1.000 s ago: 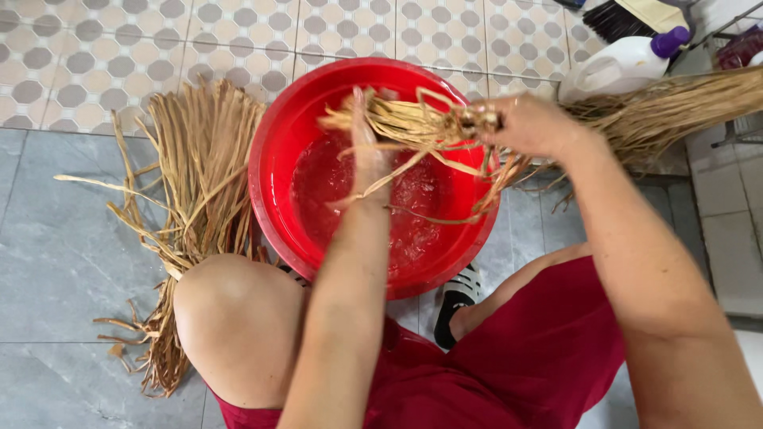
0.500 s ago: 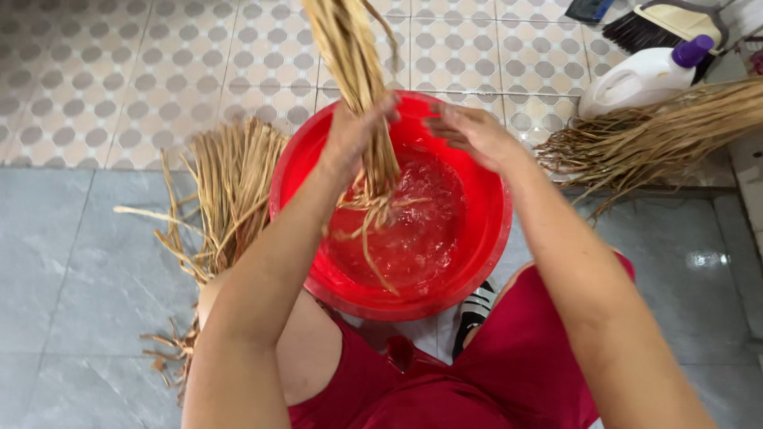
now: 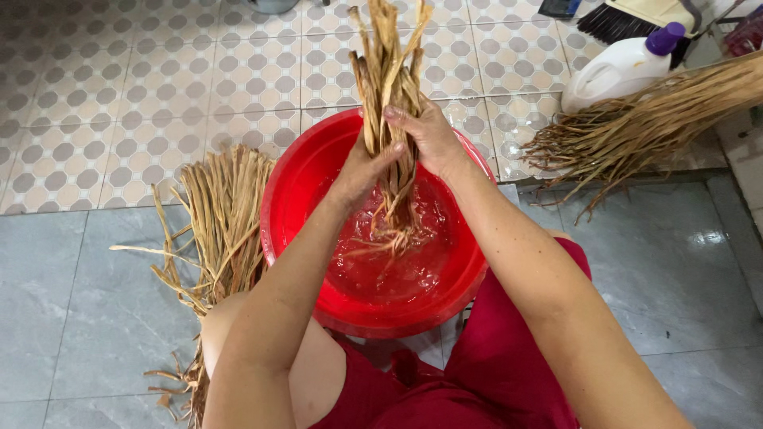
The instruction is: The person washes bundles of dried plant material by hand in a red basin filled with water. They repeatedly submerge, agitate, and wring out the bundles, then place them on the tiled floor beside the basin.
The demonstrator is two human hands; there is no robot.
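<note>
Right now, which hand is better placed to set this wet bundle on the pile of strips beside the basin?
Probably the left hand. Both hands grip the bundle over the red basin, but the pile of strips lies on the left side; the right hand would have to cross over.

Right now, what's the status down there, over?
Left hand and right hand both clamped on the upright bundle of dried strips. Lower ends dip into water in the red basin. Nothing in the way.
</note>
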